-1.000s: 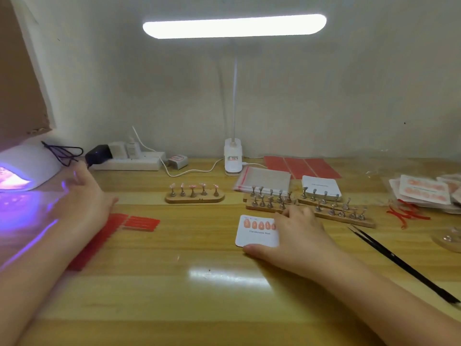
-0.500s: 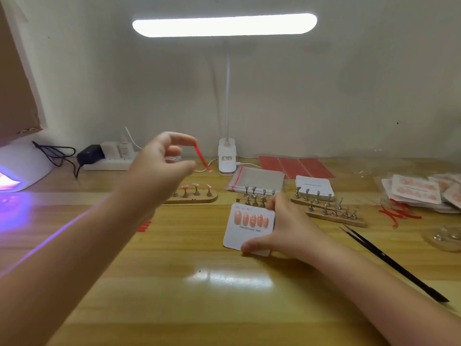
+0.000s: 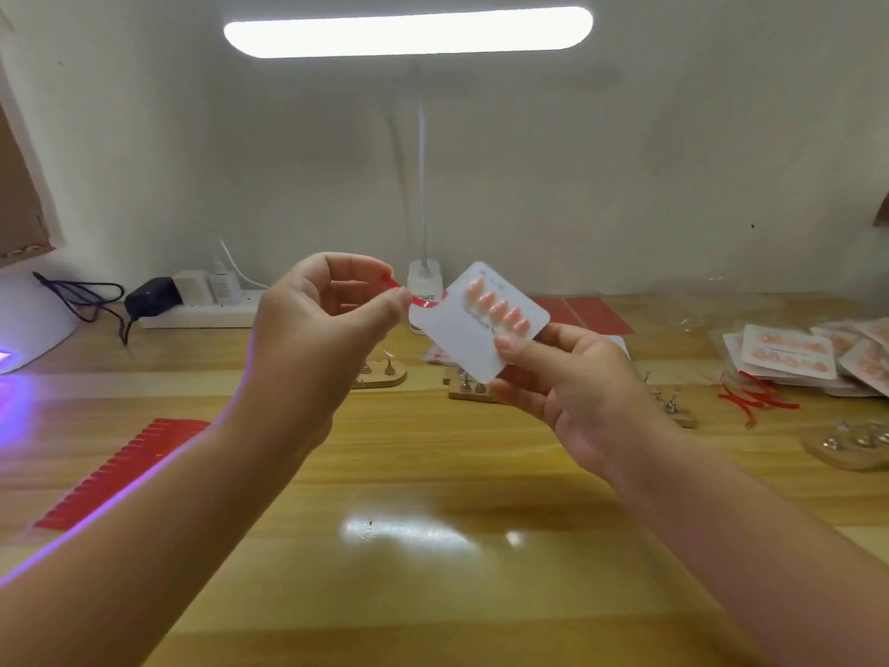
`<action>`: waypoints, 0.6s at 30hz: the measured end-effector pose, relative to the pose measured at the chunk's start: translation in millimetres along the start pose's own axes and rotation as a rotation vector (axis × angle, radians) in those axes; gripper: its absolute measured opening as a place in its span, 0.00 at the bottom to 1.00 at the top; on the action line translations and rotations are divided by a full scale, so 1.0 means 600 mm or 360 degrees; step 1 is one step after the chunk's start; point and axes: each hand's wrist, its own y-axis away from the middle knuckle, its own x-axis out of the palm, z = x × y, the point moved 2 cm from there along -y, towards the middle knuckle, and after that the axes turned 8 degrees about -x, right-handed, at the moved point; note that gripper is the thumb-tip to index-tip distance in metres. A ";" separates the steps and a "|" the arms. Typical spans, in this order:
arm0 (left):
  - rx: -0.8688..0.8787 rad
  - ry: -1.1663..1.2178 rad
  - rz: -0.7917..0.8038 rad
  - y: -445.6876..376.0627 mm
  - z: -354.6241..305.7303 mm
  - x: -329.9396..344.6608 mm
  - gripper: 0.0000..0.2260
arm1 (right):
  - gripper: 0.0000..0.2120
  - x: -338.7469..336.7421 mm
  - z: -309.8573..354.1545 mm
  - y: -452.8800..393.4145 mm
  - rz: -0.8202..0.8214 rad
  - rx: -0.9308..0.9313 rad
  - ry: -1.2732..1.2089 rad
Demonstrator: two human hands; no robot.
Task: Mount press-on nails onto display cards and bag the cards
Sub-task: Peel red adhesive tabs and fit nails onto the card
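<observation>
A white display card [image 3: 469, 337] with a row of pink press-on nails [image 3: 495, 308] is raised above the wooden table, tilted. My right hand [image 3: 567, 382] grips its lower right corner between thumb and fingers. My left hand [image 3: 322, 324] pinches a thin red adhesive strip [image 3: 425, 304] between thumb and forefinger; the strip's far end reaches the card's left edge. Both hands are in front of the desk lamp's base [image 3: 425, 281].
A sheet of red strips [image 3: 115, 474] lies at the left. Wooden nail stands [image 3: 380, 375] sit behind the hands. Bagged cards [image 3: 789, 358] and loose red strips [image 3: 755, 402] are at the right. A UV lamp [image 3: 29, 320] and power strip [image 3: 202, 305] stand at the back left.
My right hand lifted the card off the table and tilted it. My left hand carried the red strip over to the card's left edge.
</observation>
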 end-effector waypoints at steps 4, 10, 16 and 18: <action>0.0180 -0.0002 -0.0060 0.008 -0.014 -0.002 0.08 | 0.07 0.016 0.018 0.011 0.0117 0.0023 0.0092; 0.0308 0.0132 -0.0145 0.015 -0.029 -0.003 0.07 | 0.06 0.016 0.044 0.022 0.0226 -0.0061 0.0250; 0.0260 0.0157 -0.0124 0.022 -0.028 0.004 0.08 | 0.06 0.020 0.051 0.030 0.0213 -0.0086 0.0288; 0.0251 0.0126 -0.0099 0.027 -0.030 0.006 0.09 | 0.07 0.024 0.052 0.033 0.0219 -0.0086 0.0274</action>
